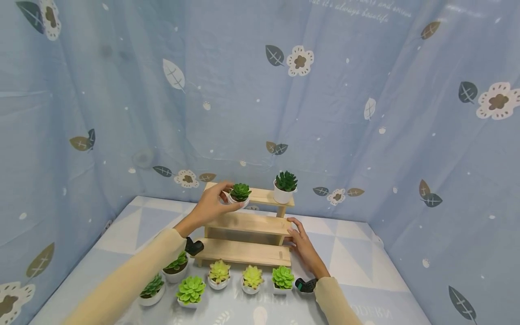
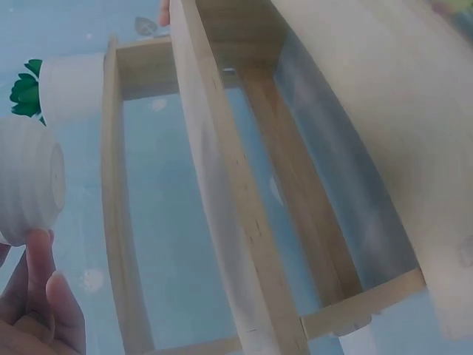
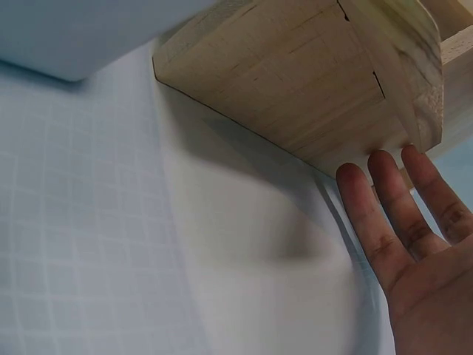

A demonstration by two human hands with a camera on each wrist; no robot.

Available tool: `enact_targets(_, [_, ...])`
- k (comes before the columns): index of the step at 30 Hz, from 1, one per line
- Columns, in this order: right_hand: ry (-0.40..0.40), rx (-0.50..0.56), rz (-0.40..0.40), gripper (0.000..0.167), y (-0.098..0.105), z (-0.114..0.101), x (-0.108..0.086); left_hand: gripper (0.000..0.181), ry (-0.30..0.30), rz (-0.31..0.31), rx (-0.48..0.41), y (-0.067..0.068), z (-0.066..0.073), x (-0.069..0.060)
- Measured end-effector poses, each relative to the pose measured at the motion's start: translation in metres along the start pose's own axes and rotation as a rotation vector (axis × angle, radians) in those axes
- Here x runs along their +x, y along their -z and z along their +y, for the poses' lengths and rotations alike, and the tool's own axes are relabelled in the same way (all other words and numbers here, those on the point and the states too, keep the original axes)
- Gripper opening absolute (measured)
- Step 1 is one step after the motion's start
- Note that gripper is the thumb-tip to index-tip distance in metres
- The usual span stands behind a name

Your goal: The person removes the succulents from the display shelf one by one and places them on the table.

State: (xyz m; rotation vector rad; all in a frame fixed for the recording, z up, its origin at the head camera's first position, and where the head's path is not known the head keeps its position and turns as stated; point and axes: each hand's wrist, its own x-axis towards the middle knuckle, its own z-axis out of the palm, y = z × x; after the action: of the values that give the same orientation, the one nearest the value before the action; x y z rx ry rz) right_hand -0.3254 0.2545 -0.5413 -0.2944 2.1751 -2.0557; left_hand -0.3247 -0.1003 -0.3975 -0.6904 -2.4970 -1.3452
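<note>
A dark green succulent in a ribbed white pot is in my left hand, whose thumb and fingers grip the pot at the left of the top shelf. The left wrist view shows that pot tilted on its side, with fingertips under it. My right hand touches the right end of the wooden three-tier stand near the middle shelf. In the right wrist view its fingers are straight against the wood. Another dark green succulent in a white pot stands on the top shelf's right end.
In front of the stand are several potted succulents: a bright green one, two yellow-green ones, another green one and two at the left. A blue patterned curtain hangs behind the table.
</note>
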Motion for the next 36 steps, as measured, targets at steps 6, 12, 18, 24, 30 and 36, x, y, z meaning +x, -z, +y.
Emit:
enact_targets(6, [0.008, 0.005, -0.007, 0.052, -0.001, -0.001, 0.0, 0.073, 0.009, -0.013, 0.006, 0.003, 0.004, -0.008])
enact_targets(12, [0.012, 0.012, -0.008, 0.051, -0.001, -0.003, 0.0, 0.074, 0.018, -0.024, 0.01, 0.005, 0.007, -0.019])
enact_targets(18, [0.015, 0.003, -0.006, 0.055, -0.001, -0.002, 0.001, 0.074, 0.003, -0.033, 0.011, 0.006, 0.009, -0.027])
enact_targets(24, [0.009, 0.003, -0.008, 0.057, -0.001, -0.002, -0.001, 0.073, -0.013, -0.036, 0.01, 0.004, 0.01, -0.035])
enact_targets(30, [0.005, 0.013, 0.003, 0.055, 0.0, 0.0, 0.001, 0.077, 0.009, -0.051, -0.02, 0.003, 0.011, -0.048])
enact_targets(36, [-0.001, 0.033, 0.006, 0.051, -0.001, 0.001, 0.001, 0.073, 0.041, -0.057, -0.064, 0.005, 0.009, -0.06])
